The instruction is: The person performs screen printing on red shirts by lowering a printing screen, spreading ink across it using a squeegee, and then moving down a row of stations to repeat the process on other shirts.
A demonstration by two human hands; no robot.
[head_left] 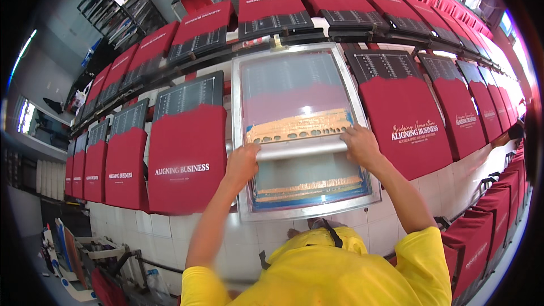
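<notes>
While we grip the squeegee [300,148] with both hands, our left hand [242,161] clamped around its left end and our right hand [359,143] clamped over its right end, the bar lies crosswise about the middle of the printing screen [300,130]. The screen's metal frame rests on the tiled desk [351,226], over a red panel that shows through the mesh.

Just beyond our hands a band of gold ink [297,126] sits on the mesh; a second, thinner gold band [309,187] lies nearer to us, below the squeegee. We judge the stroke about half made, with one half of the mesh not yet covered.

As for the count: one screen, one squeegee, two hands. Left of our left hand we count about five red panels in the near row, the nearest red panel [187,158] already bearing white lettering. Right of our right hand, the printed panel [405,124] leads a row of several more, too crowded at the rim to count. A farther row runs beyond the screen.
</notes>
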